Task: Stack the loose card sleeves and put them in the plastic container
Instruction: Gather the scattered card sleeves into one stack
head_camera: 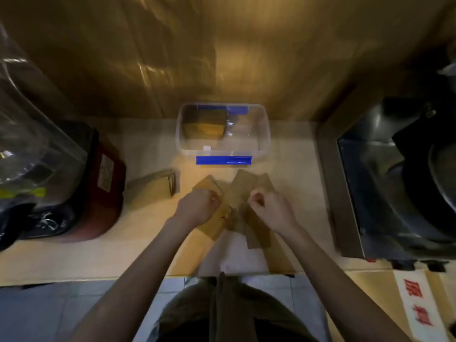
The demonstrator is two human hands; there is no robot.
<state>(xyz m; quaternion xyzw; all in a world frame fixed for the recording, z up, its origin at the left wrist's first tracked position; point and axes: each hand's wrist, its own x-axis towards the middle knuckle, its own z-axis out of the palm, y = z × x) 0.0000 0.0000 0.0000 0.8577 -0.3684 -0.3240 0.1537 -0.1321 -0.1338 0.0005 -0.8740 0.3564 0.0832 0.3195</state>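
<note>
At frame centre, the left hand point(200, 204) and right hand point(267, 206) are curled narrow over loose card sleeves point(238, 193) scattered on the desk point(148, 233); whether either grips one is unclear. The plastic container point(223, 132) sits just above them.

Single view only: a head-worn wide-angle camera looks steeply down and forward over the counter point(74, 255) from the near edge, close enough that both forearms fill the lower frame. The far wall point(222, 45) curves across the top, the sink point(394, 181) bounds the right, and the floor point(37, 312) shows nearest, lower left.
</note>
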